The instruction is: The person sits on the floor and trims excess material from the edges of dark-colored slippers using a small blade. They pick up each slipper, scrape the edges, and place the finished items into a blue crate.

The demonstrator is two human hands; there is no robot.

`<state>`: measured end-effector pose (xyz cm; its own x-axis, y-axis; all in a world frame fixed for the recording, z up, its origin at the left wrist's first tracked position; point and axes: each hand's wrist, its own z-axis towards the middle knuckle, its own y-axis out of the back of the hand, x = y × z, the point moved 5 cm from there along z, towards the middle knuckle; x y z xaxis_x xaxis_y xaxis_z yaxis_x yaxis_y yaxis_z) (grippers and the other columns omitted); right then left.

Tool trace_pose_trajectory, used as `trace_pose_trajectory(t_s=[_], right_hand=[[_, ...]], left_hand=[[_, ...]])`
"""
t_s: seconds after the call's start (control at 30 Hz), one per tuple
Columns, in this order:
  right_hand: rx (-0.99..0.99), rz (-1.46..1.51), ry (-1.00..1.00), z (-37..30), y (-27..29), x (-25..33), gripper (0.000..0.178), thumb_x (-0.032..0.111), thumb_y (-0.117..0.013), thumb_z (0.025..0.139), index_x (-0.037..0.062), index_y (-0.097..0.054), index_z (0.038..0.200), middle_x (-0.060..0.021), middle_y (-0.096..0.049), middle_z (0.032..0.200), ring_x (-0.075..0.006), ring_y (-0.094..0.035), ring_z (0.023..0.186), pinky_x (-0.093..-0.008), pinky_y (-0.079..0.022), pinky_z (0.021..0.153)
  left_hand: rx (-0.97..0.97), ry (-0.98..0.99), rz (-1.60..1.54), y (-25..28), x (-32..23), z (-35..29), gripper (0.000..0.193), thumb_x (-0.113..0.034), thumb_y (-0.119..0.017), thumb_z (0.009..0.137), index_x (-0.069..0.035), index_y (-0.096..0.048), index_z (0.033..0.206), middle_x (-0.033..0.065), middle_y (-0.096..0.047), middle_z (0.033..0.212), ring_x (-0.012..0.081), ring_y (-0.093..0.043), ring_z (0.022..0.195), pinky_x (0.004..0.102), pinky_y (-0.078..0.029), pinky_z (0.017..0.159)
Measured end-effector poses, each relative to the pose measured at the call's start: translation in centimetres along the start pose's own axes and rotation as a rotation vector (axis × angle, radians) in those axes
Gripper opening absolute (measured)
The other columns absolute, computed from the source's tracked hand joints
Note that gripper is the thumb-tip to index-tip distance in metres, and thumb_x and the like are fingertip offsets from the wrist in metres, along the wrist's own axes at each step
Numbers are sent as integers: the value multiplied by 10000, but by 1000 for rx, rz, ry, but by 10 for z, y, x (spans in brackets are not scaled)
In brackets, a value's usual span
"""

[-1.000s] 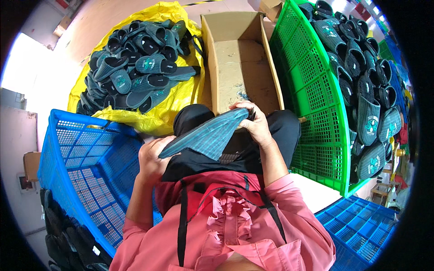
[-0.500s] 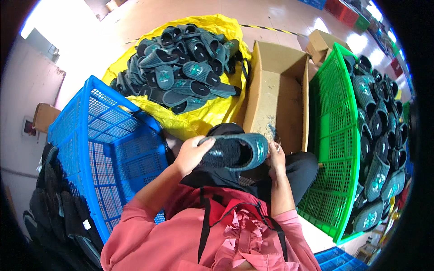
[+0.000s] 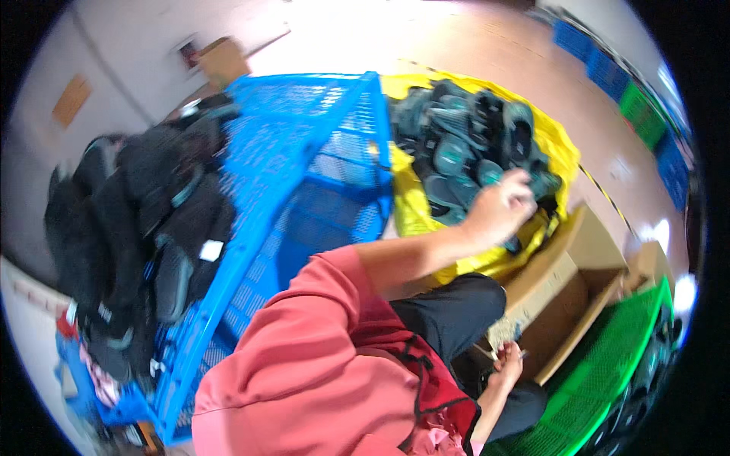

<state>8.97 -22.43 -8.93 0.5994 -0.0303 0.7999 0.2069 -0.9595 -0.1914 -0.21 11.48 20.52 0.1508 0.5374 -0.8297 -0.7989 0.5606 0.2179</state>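
Note:
My left hand [image 3: 502,209] is raised in front of the heap of dark grey-green slippers [image 3: 454,156] in the yellow bag [image 3: 563,137]. It is blurred, with its fingers bent and apart, and I see nothing between them. Lower down, beside the open cardboard box [image 3: 544,285], my right hand [image 3: 508,366] is closed around something small that I cannot make out. The slippers have closed toes, and some carry a green mark on top.
A blue plastic crate [image 3: 277,197] stands left of the bag. Black slippers or linings [image 3: 144,220] are piled beyond it at the left. At the lower right, a green crate [image 3: 601,372] adjoins more slippers [image 3: 642,395].
The view has swung left. My left hand has let go of the slipper it held and is now out by the bag. My right hand no longer touches that slipper.

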Motion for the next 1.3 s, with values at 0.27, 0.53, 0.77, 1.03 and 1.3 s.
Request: trace_pose_trajectory(t_s=[0.27,0.53,0.77,1.03,1.3], right_hand=[[96,20,16,-20,-2,-1,157,126,-578,960,57,-620,1094,-24,-659,898,-76,-574,692,-187,-299,411],[190,16,217,-45,-18,36,184,132,-552,977,24,-618,1110,-24,-635,893,-68,-513,662,-185,-317,428],[161,82,385,-96,-33,106,258,78,-556,972,-11,-577,1213,-79,-664,965,-65,-540,671,-166,-324,400],[147,85,299,-31,-12,88,359,100,-598,949,-18,-562,1286,-46,-653,937,-43,-503,653,-154,-313,411],[169,78,237,-18,-31,92,371,122,-573,974,-8,-539,1320,-33,-627,959,-34,-479,661,-158,-299,424]], left_hand=[[201,-122,1560,122,10,-69,489,-338,-558,908,-92,-554,1331,175,-463,1456,352,-420,1353,508,-326,1100],[-188,620,1638,287,26,-10,546,-217,-537,941,-33,-432,1445,202,-597,1295,311,-602,1176,446,-497,945],[-272,413,1740,280,16,8,241,-147,-579,900,-36,-651,1102,110,-688,1079,276,-657,1018,383,-548,846],[-302,333,1898,272,29,0,190,-169,-606,867,-80,-670,1022,70,-645,987,239,-635,936,353,-544,758],[-318,207,1816,256,24,-21,162,-116,-588,836,-76,-656,979,77,-629,940,233,-611,905,361,-503,722]])
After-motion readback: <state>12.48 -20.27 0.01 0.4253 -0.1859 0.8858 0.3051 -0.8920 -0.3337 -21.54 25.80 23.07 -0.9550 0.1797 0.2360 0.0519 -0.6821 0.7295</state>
